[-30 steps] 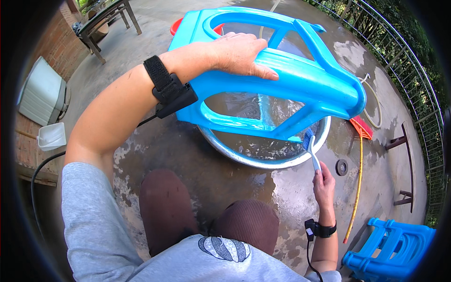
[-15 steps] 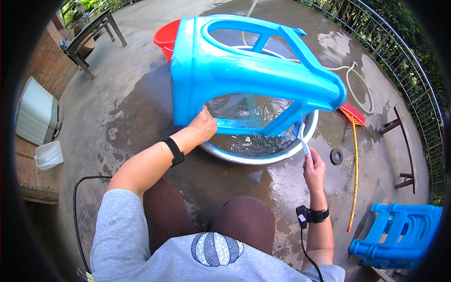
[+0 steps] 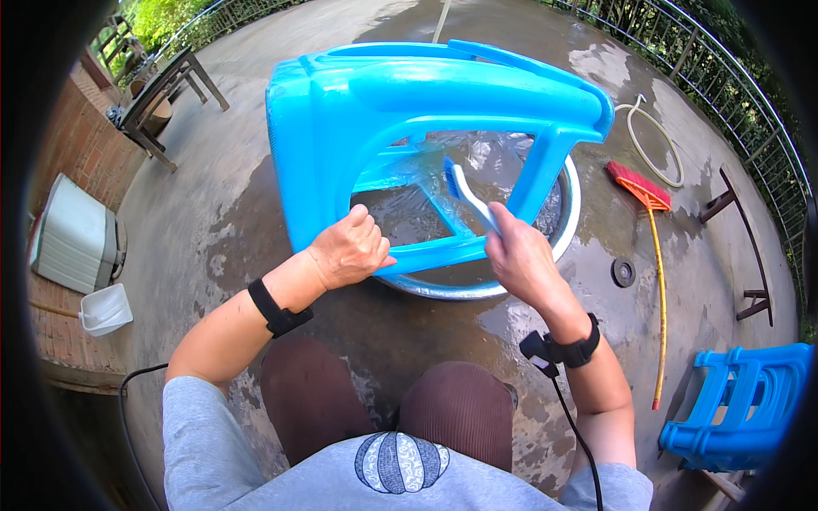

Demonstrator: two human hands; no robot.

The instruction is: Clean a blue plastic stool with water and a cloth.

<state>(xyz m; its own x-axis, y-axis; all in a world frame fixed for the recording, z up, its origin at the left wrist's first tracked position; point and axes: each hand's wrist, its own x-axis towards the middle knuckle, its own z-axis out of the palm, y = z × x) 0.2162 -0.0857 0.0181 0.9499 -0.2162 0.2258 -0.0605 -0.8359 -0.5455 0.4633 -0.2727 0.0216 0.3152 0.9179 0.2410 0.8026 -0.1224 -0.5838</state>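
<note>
A blue plastic stool [image 3: 443, 95] lies on its side over a wide metal basin [image 3: 569, 223] with water in it. My left hand [image 3: 351, 247] is closed around the stool's near leg, close to the seat end. In my right hand [image 3: 521, 255] is a scrub brush [image 3: 467, 194] with a pale handle and blue bristles, its head raised in front of the stool's side opening. The right hand is by the lower near leg, and whether it touches the leg I cannot tell.
To the right lie a red broom [image 3: 639, 186] with a yellow handle, a dark round disc [image 3: 624, 272] and a pale hose [image 3: 635, 136]. More blue stools [image 3: 737, 409] are stacked at lower right. A white dustpan [image 3: 106, 310] and a wooden table [image 3: 162, 94] are at left.
The stool has rolled and shifted left, hiding the red bucket behind it. My right hand has moved left, bringing the brush from the basin's right rim to the stool's opening.
</note>
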